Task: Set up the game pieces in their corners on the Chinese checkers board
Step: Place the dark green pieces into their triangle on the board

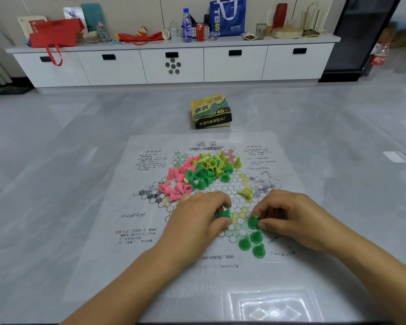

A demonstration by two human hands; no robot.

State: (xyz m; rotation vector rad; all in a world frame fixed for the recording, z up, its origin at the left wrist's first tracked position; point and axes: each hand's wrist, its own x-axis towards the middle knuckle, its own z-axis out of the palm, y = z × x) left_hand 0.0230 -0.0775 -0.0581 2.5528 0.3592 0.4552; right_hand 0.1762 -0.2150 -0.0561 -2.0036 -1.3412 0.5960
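Observation:
A paper Chinese checkers board (150,254) lies flat on the grey floor. Pink pieces (177,181), green pieces (203,175) and yellow pieces (212,161) lie in a loose heap on its far half. Three green pieces (251,243) stand upright in the near corner of the star. My left hand (197,219) pinches a green piece (223,214) just above the board. My right hand (288,216) pinches another green piece (253,222), standing on the near corner next to the three. One yellow piece (246,193) lies alone beyond my right hand.
The game's cardboard box (211,111) sits on the floor just beyond the board. A low white cabinet (174,66) with bags, bottles and clutter on top runs along the far wall. A soda bottle (380,56) stands on the floor at far right.

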